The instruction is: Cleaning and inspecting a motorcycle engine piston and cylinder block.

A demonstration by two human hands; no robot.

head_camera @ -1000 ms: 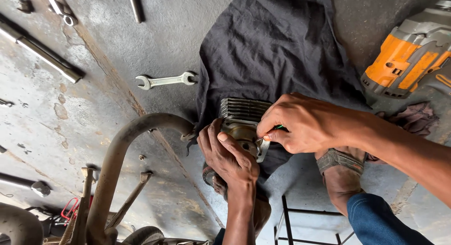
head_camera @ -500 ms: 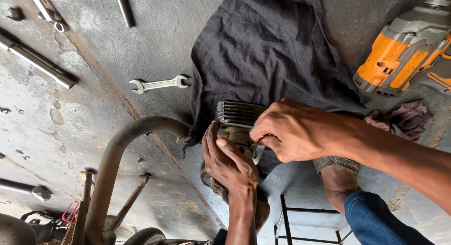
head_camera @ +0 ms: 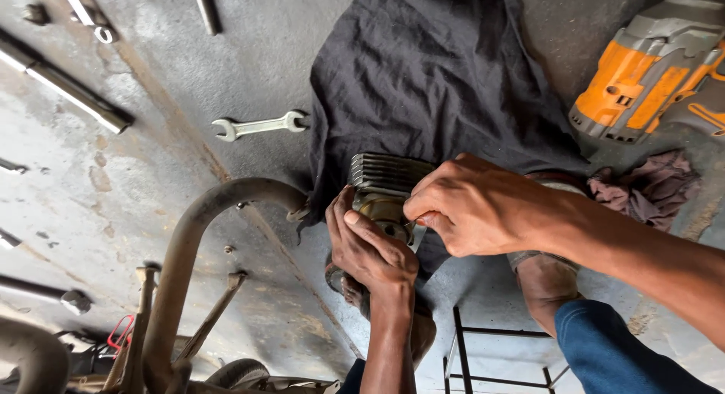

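Hands meet on the finned cylinder (head_camera: 389, 184) at the dark cloth's (head_camera: 430, 69) near edge. Left hand (head_camera: 370, 247) clasps its base; right hand (head_camera: 472, 205) pinches a small part. Advise firm bracing, with fingers clear of the fins.

A finned metal engine cylinder (head_camera: 387, 184), grimy and brass-toned at its bore, lies on a dark cloth (head_camera: 430, 77).

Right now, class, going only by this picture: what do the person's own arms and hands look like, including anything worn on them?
The left hand and right hand, which meet at the finned metal cylinder, are bare: no gloves, rings or watch show. Both forearms are bare too, with no sleeve in view up to the picture's edge.
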